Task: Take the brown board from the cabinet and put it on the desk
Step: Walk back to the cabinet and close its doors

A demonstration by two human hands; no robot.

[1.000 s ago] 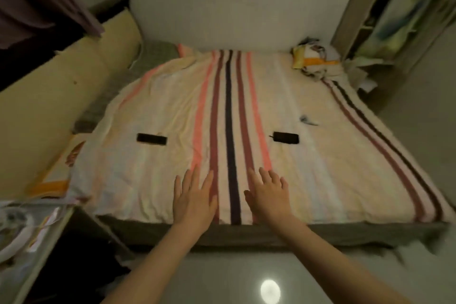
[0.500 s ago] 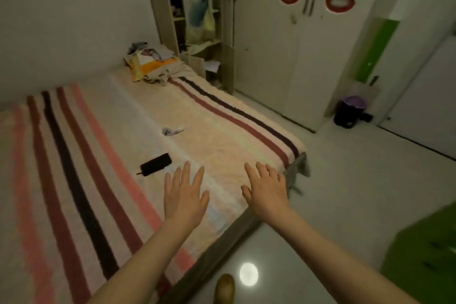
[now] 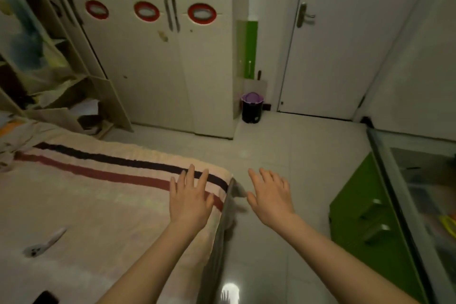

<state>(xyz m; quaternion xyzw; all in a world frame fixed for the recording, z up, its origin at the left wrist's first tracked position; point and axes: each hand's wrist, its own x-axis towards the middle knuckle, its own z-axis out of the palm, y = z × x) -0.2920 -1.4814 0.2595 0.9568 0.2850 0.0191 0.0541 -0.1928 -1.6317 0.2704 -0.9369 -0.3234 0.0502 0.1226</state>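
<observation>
Both my hands are stretched out in front of me, palms down, fingers spread, holding nothing. My left hand (image 3: 190,197) hovers over the corner of the striped bed. My right hand (image 3: 270,195) hangs over the tiled floor beside the bed. A white cabinet (image 3: 153,69) with closed double doors and red oval cut-outs stands ahead. Open shelves (image 3: 49,61) stuffed with clothes and papers adjoin it on the left. A glass-topped desk (image 3: 404,195) with green drawers (image 3: 365,215) is at the right edge. No brown board is visible.
A bed with a striped cover (image 3: 98,200) fills the lower left; a small white object (image 3: 44,244) lies on it. A black bin with a purple lid (image 3: 251,111) stands by a green panel. A closed white door (image 3: 340,39) is at the back right. Bare tiled floor (image 3: 283,145) lies between.
My view has swung right, from the bed to the cabinet, door and desk. Both hands stayed open and in front of me.
</observation>
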